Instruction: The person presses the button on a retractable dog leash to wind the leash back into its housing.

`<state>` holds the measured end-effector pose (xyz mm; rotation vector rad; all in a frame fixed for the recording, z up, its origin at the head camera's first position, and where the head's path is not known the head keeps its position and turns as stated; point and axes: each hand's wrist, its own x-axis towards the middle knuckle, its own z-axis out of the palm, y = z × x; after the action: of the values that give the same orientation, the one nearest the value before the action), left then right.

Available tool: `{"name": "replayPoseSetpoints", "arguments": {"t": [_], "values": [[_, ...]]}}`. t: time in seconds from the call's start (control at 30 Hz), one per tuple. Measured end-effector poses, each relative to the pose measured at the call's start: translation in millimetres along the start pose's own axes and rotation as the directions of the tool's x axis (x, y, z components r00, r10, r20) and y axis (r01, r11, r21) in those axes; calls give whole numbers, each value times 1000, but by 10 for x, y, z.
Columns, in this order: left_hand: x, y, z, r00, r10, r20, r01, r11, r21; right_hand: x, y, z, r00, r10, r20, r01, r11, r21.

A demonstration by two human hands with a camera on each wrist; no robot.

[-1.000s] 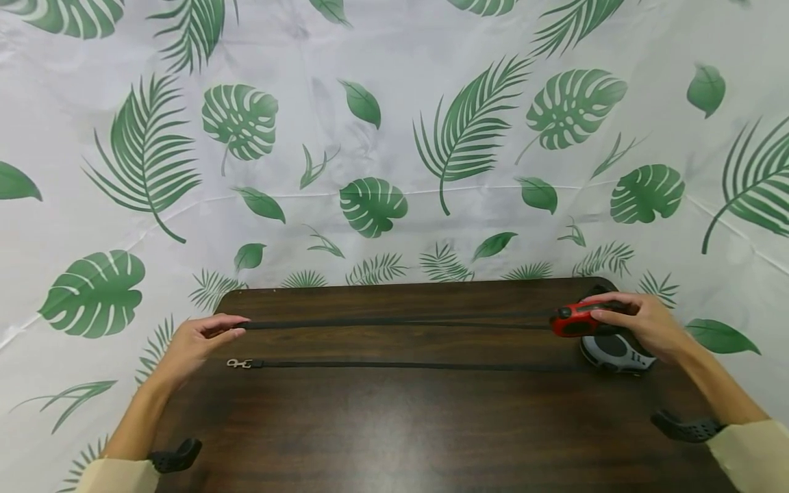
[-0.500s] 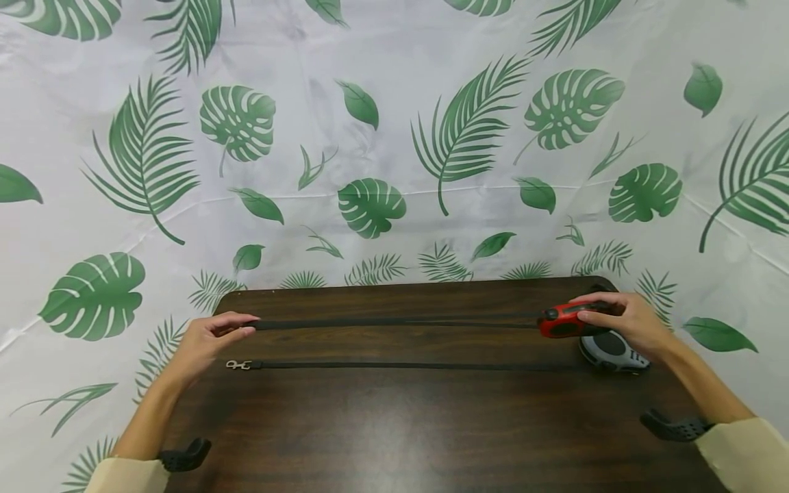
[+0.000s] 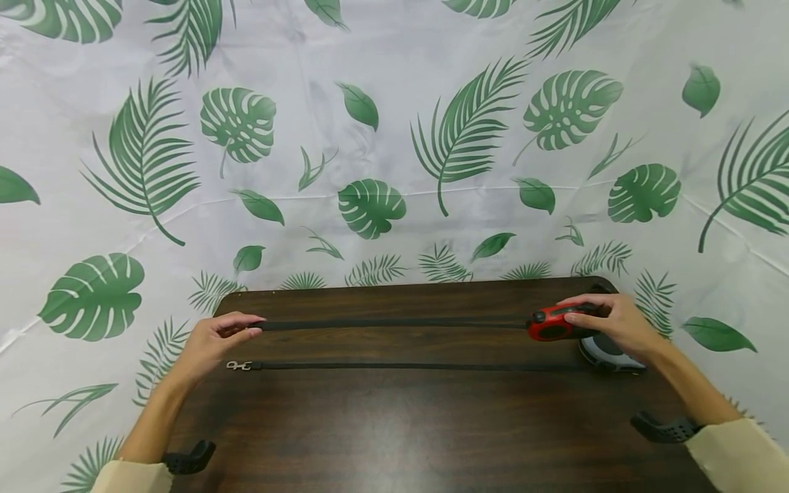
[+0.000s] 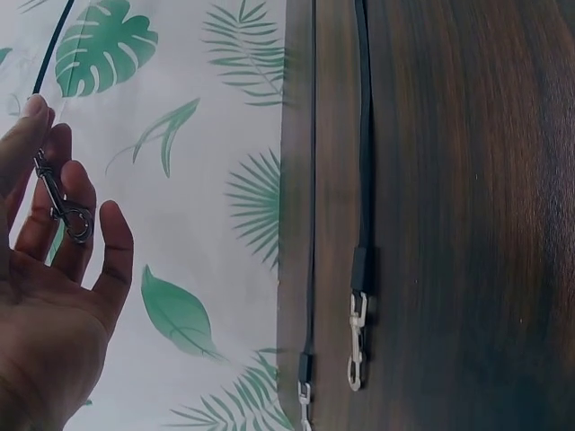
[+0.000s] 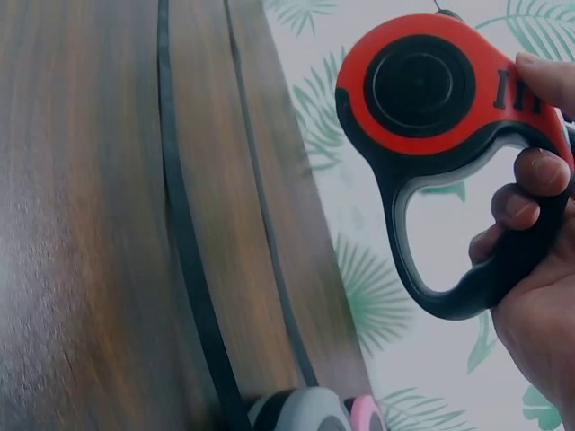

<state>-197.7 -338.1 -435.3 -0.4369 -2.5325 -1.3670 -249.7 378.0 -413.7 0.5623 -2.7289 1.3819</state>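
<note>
- Red-and-black leash reel (image 5: 422, 99), round-bodied, with looped black handle: raised above the wooden table (image 3: 394, 424) toward my right, partly in front of a grey reel (image 3: 607, 357).
- Right hand (image 3: 622, 329): my fingers curled round the leash reel's handle.
- Left hand (image 3: 212, 342): my thumb and fingers pinch the thin black cord (image 4: 54, 47) just above its dark metal clip (image 4: 61, 202).
- Against one second ago: my hands closer together, leash reel shifted left, cord span shorter.
</note>
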Motion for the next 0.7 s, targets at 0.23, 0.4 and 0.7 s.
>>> {"name": "replayPoseSetpoints", "arguments": {"t": [0.23,0.4,0.7], "values": [[35,52,74,1000,15,10,-15,1000,-7,41,-67,110,1000,0,4,0,999,-33],[62,91,148,1000,26,14,-26,999,-42,64,-116,188,1000,-3,4,3,997,-79],[96,171,258,999,39,31,-38,999,-36,105,-154,305,1000,-17,4,17,998,-66]]}}
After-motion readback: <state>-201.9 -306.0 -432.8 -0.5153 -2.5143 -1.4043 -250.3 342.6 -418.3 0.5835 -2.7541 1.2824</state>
